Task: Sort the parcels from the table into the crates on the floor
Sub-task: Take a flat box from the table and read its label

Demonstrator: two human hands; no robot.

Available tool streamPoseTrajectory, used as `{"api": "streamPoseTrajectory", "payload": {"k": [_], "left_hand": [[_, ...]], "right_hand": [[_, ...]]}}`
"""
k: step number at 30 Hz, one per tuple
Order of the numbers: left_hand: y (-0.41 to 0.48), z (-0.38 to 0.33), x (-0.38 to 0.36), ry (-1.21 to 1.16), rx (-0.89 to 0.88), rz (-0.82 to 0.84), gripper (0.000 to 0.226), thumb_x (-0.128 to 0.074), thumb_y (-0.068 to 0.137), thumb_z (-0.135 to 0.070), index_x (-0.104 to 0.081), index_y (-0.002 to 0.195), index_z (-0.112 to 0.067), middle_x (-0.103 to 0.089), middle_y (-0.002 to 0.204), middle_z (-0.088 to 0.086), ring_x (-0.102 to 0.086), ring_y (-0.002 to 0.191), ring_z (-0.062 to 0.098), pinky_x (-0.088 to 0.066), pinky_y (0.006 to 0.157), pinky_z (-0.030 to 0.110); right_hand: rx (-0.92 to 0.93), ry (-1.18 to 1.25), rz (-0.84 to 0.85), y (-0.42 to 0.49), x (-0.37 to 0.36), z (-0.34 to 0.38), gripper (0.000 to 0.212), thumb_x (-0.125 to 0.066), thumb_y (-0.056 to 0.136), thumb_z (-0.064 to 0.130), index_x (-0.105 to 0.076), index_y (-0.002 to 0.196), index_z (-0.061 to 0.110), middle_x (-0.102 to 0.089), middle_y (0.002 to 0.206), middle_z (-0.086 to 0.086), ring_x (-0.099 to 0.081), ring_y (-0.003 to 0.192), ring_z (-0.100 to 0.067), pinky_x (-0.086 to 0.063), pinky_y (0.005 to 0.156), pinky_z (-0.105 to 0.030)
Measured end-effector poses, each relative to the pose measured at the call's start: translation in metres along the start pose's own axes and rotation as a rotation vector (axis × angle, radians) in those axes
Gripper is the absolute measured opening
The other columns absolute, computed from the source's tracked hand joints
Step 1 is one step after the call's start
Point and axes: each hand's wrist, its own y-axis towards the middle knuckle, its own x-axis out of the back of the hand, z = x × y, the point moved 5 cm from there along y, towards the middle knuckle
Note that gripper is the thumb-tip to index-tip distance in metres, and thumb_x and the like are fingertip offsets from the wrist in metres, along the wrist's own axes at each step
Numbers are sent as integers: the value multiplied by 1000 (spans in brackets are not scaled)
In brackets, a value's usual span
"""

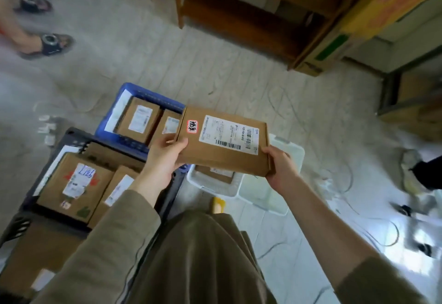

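Observation:
I hold a flat brown cardboard parcel (215,153) with a white shipping label and a small red-edged sticker, level above the floor. My left hand (165,155) grips its left end, thumb on top. Its near right corner sits in the grip of my right hand (281,167). Under the parcel stands a white crate (290,160) with one brown parcel partly visible inside. Left of it a blue crate (141,91) holds two small boxes. A dark crate (69,136) at the near left holds several parcels.
Another person's sandalled feet (47,43) stand at the far left. A wooden shelf (239,16) and cardboard boxes (334,47) line the back. Loose cables (311,117) lie on the pale tiled floor at right. A brown box (40,251) lies at the near left.

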Motion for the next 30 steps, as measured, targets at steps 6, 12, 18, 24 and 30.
{"api": "streamPoseTrajectory", "payload": {"k": [6,12,18,24,30], "left_hand": [[93,53,-46,-70,172,49,43,-63,86,-6,-51,126,-13,-63,111,5,-61,91,18,-50,74,31],[178,140,-63,-246,418,-134,17,-68,83,-9,-61,99,-6,-65,100,10,-63,85,18,-51,74,28],[265,212,-91,-379,571,-199,11,-63,88,-16,-55,86,-8,-63,88,11,-61,78,20,-52,72,31],[349,256,-124,-371,555,-149,8,-53,94,-16,-54,90,-10,-60,84,8,-57,77,20,-48,80,40],[405,303,-125,-245,530,-123,15,-44,98,-15,-48,94,-2,-58,90,11,-54,104,27,-45,99,44]], "right_hand": [[-137,149,-34,93,24,-37,10,-53,93,14,-62,98,15,-69,88,-7,-64,77,-21,-54,53,-30],[-293,-57,-65,179,37,-91,17,-54,94,28,-59,99,13,-63,93,-8,-61,77,-22,-53,62,-36],[-344,227,-158,272,35,-151,15,-62,87,10,-62,101,3,-65,93,-13,-63,74,-19,-53,55,-24],[-397,637,-217,348,3,-199,6,-58,92,14,-58,90,8,-60,85,-9,-58,77,-17,-48,73,-22],[-454,533,-382,415,-11,-238,34,-67,86,19,-55,117,8,-62,103,-9,-60,81,-18,-53,63,-25]]}}
